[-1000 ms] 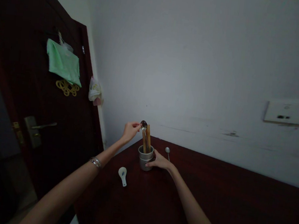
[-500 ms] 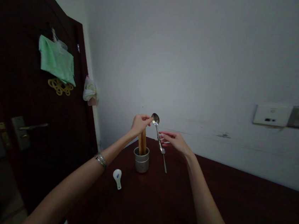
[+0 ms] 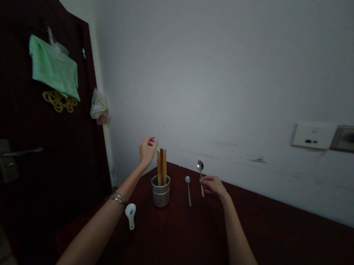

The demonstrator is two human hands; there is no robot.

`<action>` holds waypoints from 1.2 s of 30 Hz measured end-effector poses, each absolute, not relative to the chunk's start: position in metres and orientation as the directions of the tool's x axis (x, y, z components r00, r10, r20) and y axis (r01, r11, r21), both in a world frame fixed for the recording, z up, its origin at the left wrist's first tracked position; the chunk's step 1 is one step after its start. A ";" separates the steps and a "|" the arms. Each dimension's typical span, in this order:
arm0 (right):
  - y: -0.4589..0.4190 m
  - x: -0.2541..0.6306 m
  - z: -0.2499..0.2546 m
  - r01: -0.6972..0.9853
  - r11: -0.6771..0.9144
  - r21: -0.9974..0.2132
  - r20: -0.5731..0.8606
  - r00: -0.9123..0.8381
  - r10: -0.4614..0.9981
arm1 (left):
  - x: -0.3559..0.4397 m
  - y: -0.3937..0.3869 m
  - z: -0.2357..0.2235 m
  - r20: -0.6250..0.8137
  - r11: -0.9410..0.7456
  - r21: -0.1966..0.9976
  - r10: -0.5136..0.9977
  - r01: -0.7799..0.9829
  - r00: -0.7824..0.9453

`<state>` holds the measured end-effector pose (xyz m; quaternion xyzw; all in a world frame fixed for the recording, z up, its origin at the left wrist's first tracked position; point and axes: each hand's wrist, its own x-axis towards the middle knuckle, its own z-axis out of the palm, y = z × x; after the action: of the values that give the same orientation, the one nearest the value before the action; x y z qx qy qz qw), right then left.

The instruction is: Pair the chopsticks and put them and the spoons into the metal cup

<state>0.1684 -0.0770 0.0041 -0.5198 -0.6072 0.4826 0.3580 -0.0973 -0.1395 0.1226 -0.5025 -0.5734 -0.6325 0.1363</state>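
My right hand (image 3: 211,185) grips the handle of a metal spoon (image 3: 200,169), holding it just above the dark table (image 3: 273,243) with the bowl pointing up toward the wall. My left hand (image 3: 147,149) hovers open and loosely curled beside several wooden chopsticks (image 3: 161,167) that stand in a metal cup (image 3: 161,192). A second metal spoon (image 3: 188,189) lies flat on the table between the cup and my right hand. A white ceramic spoon (image 3: 131,214) lies near my left forearm.
A dark door (image 3: 21,133) with a lever handle (image 3: 19,152) stands at the left, with a green cloth (image 3: 52,66) hanging on it. A white wall runs behind the table, carrying a socket plate (image 3: 312,135) at the right.
The metal spoon came out of the cup in my left hand and passed to my right hand, which lowered it to the right. My left hand let go and opened.
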 end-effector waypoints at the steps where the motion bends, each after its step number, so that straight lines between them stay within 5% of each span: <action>1: -0.073 0.171 -0.007 0.325 -0.030 -0.945 -0.086 -0.160 0.983 | -0.107 -0.137 0.114 0.737 -0.289 0.661 0.422 0.692 -0.528; 5: -0.063 0.179 -0.037 0.439 -0.093 -0.894 -0.107 -0.009 0.994 | -0.128 -0.133 0.075 0.401 -0.208 0.907 0.690 0.365 -0.603; 9: -0.058 0.185 -0.049 0.516 -0.109 -0.850 -0.094 0.055 0.994 | -0.125 -0.141 0.050 0.179 -0.175 0.984 0.914 0.045 -0.365; 18: -0.062 0.183 -0.047 0.613 -0.104 -0.783 -0.058 0.096 0.994 | -0.113 -0.152 0.037 0.167 -0.176 0.983 0.971 -0.043 -0.170; 36: -0.073 0.193 -0.033 0.594 -0.067 -0.801 -0.025 0.077 0.997 | -0.116 -0.160 0.057 0.176 -0.187 0.982 0.942 -0.010 -0.285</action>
<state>0.1926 -0.0734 -0.0326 -0.6598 -0.6028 0.3129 0.3214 -0.1157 -0.1596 0.0574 -0.4579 -0.5088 -0.6194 -0.3844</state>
